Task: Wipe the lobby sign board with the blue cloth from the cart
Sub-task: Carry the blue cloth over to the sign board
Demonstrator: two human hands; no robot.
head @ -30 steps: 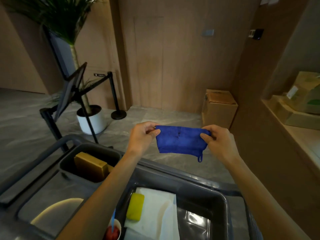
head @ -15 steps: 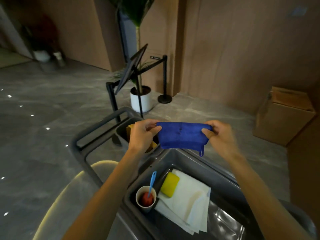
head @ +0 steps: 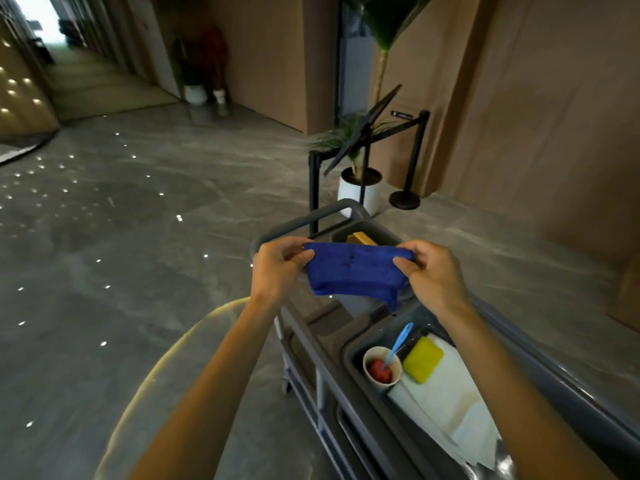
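Fingers of the left hand [head: 277, 268] and the right hand [head: 429, 271] pinch the two top corners of the blue cloth [head: 356, 271], stretched above the cart [head: 571, 386]; the sign board [head: 363, 129] stands far behind.

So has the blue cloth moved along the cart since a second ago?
Yes. The blue cloth now hangs over the cart's handle end, no longer over the tray with the white towels.

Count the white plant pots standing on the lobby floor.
2. One white pot stands by the wall behind the tilted sign board, beyond the cart. A second white pot stands far down the corridor, blurred. Others may be hidden.
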